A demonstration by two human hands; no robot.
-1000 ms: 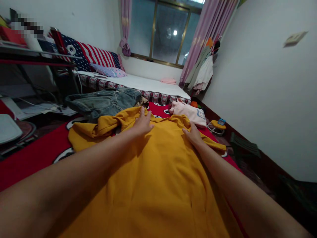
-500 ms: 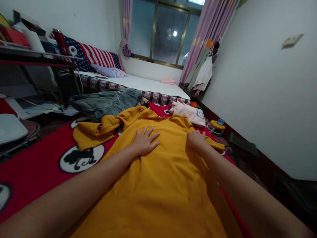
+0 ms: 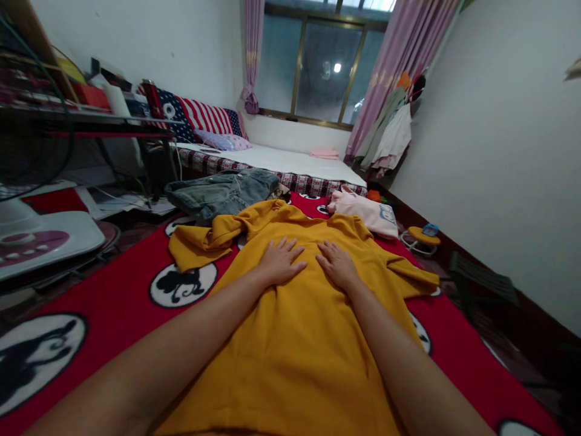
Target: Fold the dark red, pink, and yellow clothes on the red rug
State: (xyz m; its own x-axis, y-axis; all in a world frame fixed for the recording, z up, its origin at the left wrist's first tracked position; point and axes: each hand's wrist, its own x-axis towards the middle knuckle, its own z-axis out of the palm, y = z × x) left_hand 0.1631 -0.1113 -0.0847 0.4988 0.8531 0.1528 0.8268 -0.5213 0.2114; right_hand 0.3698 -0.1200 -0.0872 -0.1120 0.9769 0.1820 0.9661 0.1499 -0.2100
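A mustard-yellow long-sleeved top lies spread out in front of me, its neckline pointing away. My left hand rests flat on its upper left part, fingers spread. Close beside it, my right hand lies palm down on the upper chest, fingers also apart. Neither hand grips the cloth. The left sleeve is bent and folded over itself, while the right sleeve stretches out to the side. Beneath is a red blanket with black and white round prints.
Jeans lie beyond the left sleeve, and a folded pink garment beyond the right shoulder. Farther back stands a bed. A cluttered desk and a white plastic chair are at left; a small yellow stool stands at right.
My right hand has moved inward from the top's right side to its chest, and the right sleeve now lies straighter. My left hand stays on the cloth. The view has turned slightly left.
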